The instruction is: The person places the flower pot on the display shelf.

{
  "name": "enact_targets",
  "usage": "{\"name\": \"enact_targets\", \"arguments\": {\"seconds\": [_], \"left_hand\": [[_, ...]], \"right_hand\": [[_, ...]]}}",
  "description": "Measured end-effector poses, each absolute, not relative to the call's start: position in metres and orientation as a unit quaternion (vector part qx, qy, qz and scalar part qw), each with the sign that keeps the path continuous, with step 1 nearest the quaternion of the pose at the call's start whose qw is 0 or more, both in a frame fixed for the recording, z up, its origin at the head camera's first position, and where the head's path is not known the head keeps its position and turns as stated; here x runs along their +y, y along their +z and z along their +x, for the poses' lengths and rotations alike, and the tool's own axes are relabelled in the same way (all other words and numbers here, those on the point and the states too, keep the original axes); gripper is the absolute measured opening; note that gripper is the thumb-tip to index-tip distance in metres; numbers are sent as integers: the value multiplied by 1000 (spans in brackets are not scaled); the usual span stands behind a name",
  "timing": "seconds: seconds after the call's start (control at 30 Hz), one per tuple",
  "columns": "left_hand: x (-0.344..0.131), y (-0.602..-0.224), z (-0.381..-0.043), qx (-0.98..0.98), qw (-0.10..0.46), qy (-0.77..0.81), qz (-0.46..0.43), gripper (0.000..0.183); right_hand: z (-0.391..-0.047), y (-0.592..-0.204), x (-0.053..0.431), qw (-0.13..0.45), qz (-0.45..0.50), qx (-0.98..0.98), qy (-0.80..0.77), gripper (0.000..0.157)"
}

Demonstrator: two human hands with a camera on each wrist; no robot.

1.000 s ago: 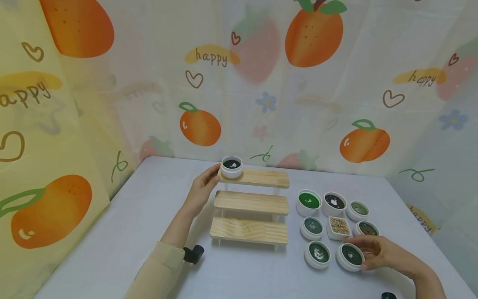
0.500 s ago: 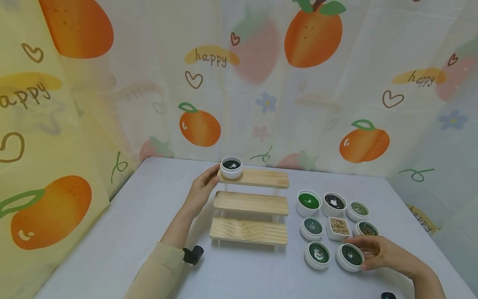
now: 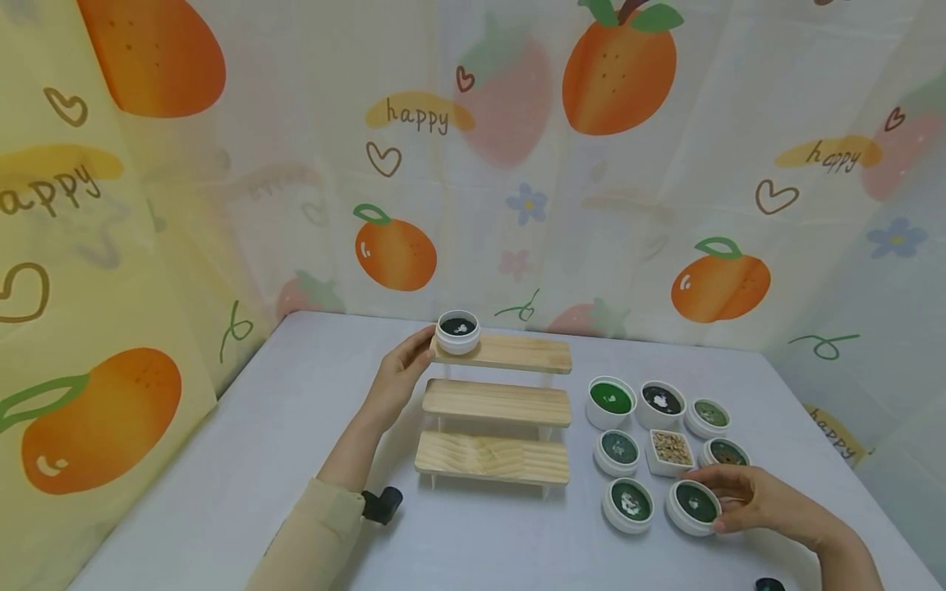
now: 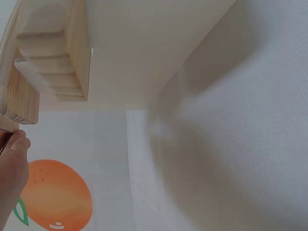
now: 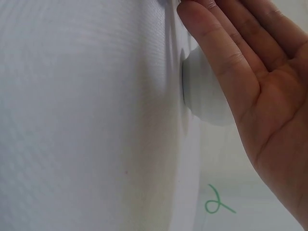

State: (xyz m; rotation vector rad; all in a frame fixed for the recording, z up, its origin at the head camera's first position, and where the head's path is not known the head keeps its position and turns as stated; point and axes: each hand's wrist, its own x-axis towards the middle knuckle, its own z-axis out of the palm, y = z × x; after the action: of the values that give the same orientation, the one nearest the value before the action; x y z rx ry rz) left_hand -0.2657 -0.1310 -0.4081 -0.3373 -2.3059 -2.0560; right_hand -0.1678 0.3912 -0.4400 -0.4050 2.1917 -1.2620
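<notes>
A three-tier wooden display stand point(image 3: 497, 400) stands mid-table. At the left end of its top tier rests a white bowl point(image 3: 457, 342) with dark contents. My left hand point(image 3: 394, 377) holds the end of that tier beside the bowl, thumb toward the front; in the left wrist view a fingertip point(image 4: 20, 140) meets the board's end. On the right, my right hand point(image 3: 764, 502) grips a low white bowl point(image 3: 683, 525) with dark green contents, thumb on its near right side and forefinger along its far rim. The right wrist view shows the fingers point(image 5: 226, 53) overlapping a white bowl point(image 5: 204, 103).
Several other white bowls, among them one with bright green contents point(image 3: 611, 398), stand around a square dish of tan pieces point(image 3: 671, 448). A fruit-printed curtain point(image 3: 517, 205) hangs behind the white table point(image 3: 458, 542).
</notes>
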Motion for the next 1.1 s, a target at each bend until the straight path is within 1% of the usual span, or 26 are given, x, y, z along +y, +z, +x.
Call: {"name": "enact_targets", "arguments": {"seconds": [0.47, 0.87, 1.1], "left_hand": [[-132, -409, -267, -741, 16, -662, -111, 49], [-132, -410, -267, -739, 17, -663, -120, 50], [-132, -411, -268, -739, 18, -663, -117, 49]], "right_hand": [[-167, -432, 394, 259, -160, 841, -448, 53], [-173, -423, 389, 253, -129, 856, -431, 57], [-178, -413, 382, 230, -153, 863, -423, 53]]}}
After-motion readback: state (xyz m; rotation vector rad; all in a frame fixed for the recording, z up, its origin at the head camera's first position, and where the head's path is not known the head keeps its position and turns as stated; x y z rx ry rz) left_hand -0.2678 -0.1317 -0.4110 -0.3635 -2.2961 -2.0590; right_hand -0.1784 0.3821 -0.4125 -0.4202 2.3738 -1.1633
